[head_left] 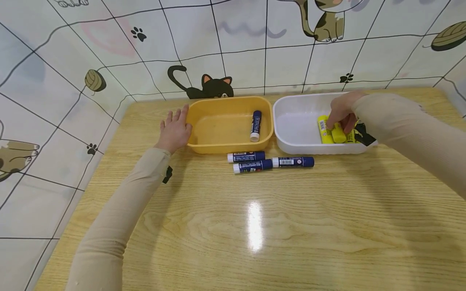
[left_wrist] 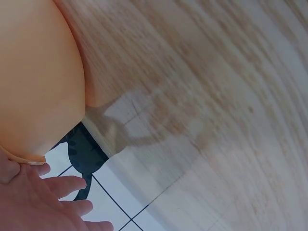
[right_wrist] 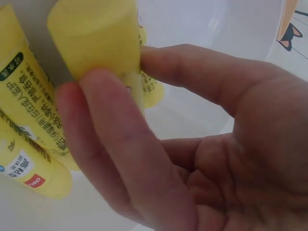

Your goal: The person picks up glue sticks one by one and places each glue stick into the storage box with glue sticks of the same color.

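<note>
In the head view my left hand (head_left: 174, 131) rests at the left end of the orange basket (head_left: 225, 148), fingers spread and straight, thumb by the rim. My right hand (head_left: 345, 108) reaches into the white basket (head_left: 296, 133) and pinches a yellow glue stick (head_left: 338, 134) between thumb and fingers. The right wrist view shows this held glue stick (right_wrist: 98, 33) tilted up, with more yellow glue sticks (right_wrist: 31, 91) lying beside it. A navy glue stick (head_left: 256, 123) with a white cap lies inside the orange basket.
Three navy glue sticks (head_left: 293, 162) lie on the wooden table (head_left: 233, 218) in front of the baskets. A wall (head_left: 240, 64) with cat drawings rises right behind the baskets. Another patterned wall (head_left: 43, 121) stands along the left side.
</note>
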`<move>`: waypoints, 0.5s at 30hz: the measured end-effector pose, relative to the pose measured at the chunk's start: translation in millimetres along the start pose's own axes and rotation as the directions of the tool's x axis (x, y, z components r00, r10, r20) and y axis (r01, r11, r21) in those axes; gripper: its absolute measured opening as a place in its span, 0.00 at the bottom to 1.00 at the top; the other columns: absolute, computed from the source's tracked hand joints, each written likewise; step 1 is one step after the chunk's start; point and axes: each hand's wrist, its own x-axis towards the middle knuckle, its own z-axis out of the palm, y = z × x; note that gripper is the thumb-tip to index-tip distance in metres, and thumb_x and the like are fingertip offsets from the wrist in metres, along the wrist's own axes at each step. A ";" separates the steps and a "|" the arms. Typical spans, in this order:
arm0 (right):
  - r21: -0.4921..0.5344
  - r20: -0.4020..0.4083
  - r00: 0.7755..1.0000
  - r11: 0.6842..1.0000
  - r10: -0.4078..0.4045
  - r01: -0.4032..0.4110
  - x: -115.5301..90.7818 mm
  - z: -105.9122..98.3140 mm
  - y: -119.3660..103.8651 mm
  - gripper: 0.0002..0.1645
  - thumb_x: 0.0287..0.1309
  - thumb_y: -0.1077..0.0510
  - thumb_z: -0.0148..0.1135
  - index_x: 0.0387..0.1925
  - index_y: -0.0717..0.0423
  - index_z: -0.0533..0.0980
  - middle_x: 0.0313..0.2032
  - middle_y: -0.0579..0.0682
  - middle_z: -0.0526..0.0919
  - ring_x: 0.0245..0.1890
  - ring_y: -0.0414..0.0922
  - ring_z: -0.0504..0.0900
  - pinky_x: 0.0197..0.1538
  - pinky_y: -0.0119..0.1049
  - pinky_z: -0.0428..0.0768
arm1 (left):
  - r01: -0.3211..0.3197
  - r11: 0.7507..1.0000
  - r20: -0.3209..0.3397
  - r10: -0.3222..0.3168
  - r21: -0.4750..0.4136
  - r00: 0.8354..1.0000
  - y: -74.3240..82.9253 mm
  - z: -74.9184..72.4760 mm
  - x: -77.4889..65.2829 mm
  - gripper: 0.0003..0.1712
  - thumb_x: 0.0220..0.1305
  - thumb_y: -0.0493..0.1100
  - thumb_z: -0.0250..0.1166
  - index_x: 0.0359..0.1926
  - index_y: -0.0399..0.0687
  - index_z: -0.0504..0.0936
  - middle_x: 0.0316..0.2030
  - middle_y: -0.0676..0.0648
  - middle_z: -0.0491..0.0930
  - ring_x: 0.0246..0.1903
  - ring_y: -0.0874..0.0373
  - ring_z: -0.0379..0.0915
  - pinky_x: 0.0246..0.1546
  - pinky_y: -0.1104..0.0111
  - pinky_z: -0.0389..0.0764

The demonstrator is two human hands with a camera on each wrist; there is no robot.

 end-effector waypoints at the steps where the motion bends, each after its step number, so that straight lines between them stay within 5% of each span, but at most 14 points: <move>1: 0.003 0.004 1.000 1.000 -0.002 0.002 0.2 0.0 0.4 0.19 0.58 0.54 0.59 0.33 0.70 0.71 0.17 0.46 0.74 0.16 0.36 0.79 0.27 0.25 0.77 | -0.001 1.000 -0.001 0.001 0.001 1.000 0.2 0.0 0.0 0.36 0.72 0.45 0.35 0.77 0.51 0.36 0.74 0.36 0.41 0.72 0.37 0.27 0.65 0.40 0.33; 10: 0.039 -0.052 0.999 0.999 -0.009 0.011 -1.6 1.6 6.3 0.21 0.58 0.55 0.60 0.37 0.72 0.67 0.20 0.51 0.77 0.17 0.38 0.81 0.28 0.27 0.78 | 0.001 1.000 0.003 -0.001 -0.007 1.000 -0.5 0.7 1.9 0.36 0.72 0.46 0.35 0.77 0.53 0.35 0.74 0.36 0.41 0.72 0.38 0.27 0.65 0.40 0.32; 15: -0.056 -0.144 0.984 0.994 -0.105 0.098 -12.6 8.2 -0.7 0.19 0.59 0.55 0.60 0.33 0.69 0.67 0.18 0.50 0.74 0.16 0.38 0.76 0.26 0.29 0.76 | 0.000 1.000 0.008 0.000 -0.008 1.000 -0.6 0.0 2.0 0.36 0.72 0.46 0.35 0.77 0.53 0.35 0.74 0.36 0.41 0.72 0.37 0.27 0.65 0.40 0.32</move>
